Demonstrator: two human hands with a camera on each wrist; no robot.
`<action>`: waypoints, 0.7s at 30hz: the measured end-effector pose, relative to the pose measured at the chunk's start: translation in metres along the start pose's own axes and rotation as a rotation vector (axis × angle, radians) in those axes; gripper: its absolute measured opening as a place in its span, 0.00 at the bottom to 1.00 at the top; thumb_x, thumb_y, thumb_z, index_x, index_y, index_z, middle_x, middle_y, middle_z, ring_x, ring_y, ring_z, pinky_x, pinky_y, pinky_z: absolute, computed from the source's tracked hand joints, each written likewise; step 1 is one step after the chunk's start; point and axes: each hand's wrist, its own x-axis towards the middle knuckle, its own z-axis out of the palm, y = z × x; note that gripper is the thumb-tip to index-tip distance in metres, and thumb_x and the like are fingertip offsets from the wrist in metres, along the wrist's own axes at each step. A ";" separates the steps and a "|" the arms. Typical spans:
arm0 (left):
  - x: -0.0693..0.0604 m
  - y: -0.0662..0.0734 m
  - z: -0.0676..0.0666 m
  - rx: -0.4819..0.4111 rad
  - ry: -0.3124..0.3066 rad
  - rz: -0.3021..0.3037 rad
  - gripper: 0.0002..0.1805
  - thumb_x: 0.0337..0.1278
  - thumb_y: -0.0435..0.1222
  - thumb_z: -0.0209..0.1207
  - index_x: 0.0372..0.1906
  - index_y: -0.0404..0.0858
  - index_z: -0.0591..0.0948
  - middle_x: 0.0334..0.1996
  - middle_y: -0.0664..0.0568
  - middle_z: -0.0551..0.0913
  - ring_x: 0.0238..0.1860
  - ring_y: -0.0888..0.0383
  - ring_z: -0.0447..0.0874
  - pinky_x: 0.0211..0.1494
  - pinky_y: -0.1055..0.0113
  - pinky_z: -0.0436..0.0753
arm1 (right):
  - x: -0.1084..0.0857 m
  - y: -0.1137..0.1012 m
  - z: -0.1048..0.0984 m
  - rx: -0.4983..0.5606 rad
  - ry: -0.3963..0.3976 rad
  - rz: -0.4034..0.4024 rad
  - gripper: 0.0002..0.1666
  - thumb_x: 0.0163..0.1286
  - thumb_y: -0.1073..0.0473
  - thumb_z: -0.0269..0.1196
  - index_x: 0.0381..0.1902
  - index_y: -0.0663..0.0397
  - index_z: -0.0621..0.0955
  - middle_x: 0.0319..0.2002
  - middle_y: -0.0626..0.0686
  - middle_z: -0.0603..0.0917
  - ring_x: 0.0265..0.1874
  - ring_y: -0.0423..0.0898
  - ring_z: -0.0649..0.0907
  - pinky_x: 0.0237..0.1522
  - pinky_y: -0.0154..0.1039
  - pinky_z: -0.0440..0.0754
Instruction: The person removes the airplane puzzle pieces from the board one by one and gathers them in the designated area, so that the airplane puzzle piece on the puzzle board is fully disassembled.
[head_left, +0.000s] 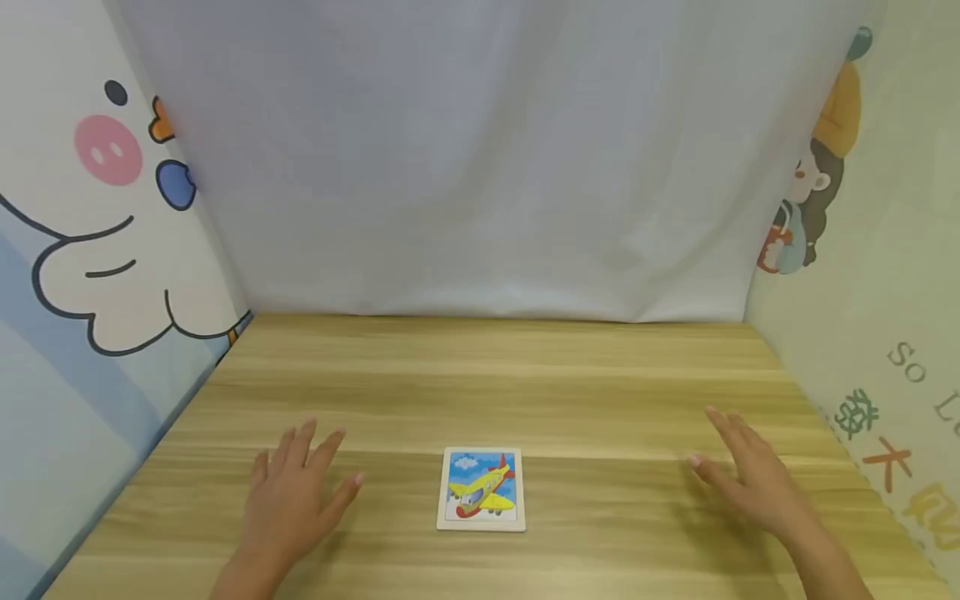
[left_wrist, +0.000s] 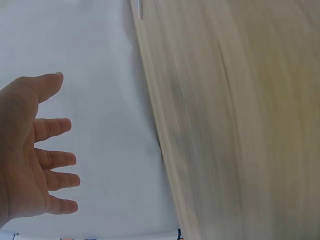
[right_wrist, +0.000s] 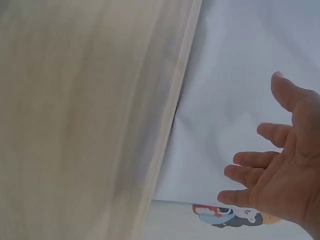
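Lying flat, the plane picture (head_left: pixel 482 489) is between the left hand (head_left: pixel 291 497) and the right hand (head_left: pixel 756 483), nearer the left. Both are spread and hold nothing. It looks thin, so a clumsy poke might skid it across the bench (head_left: pixel 585 379).

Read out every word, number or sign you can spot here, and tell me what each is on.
"So L": grey-green lettering on the right-hand wall; the rest runs off the picture's edge.
"發": green character on the same wall.
"大": orange-red character, same wall.
Yellow character, same wall: too blurred to read surely.
Airplane picture board on the table: no writing I can make out.
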 end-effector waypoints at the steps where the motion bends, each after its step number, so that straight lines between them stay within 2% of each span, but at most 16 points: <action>1: -0.001 0.001 0.000 -0.001 -0.002 0.002 0.31 0.54 0.52 0.60 0.59 0.38 0.74 0.62 0.32 0.64 0.61 0.31 0.58 0.55 0.29 0.54 | 0.000 -0.002 0.001 0.034 -0.006 -0.002 0.44 0.66 0.51 0.60 0.70 0.64 0.53 0.64 0.78 0.52 0.58 0.79 0.55 0.49 0.76 0.54; 6: -0.004 0.011 -0.001 -0.017 -0.002 0.029 0.25 0.55 0.47 0.61 0.55 0.37 0.77 0.59 0.33 0.68 0.58 0.33 0.64 0.55 0.30 0.56 | 0.000 -0.007 0.010 0.109 0.006 -0.034 0.42 0.63 0.55 0.64 0.66 0.69 0.58 0.62 0.75 0.60 0.58 0.75 0.60 0.50 0.71 0.59; 14: -0.004 0.026 0.001 -0.068 0.022 0.057 0.22 0.54 0.45 0.63 0.51 0.38 0.79 0.56 0.35 0.72 0.56 0.38 0.69 0.53 0.31 0.60 | 0.003 -0.017 0.017 0.174 -0.024 -0.034 0.37 0.66 0.55 0.61 0.66 0.67 0.61 0.61 0.71 0.64 0.55 0.71 0.67 0.45 0.71 0.66; 21: -0.004 0.036 0.007 -0.106 0.005 0.057 0.23 0.52 0.46 0.64 0.51 0.37 0.80 0.54 0.36 0.74 0.56 0.41 0.70 0.53 0.37 0.65 | 0.008 -0.028 0.024 0.314 -0.139 -0.025 0.39 0.66 0.52 0.60 0.66 0.68 0.59 0.62 0.71 0.62 0.57 0.71 0.65 0.50 0.71 0.62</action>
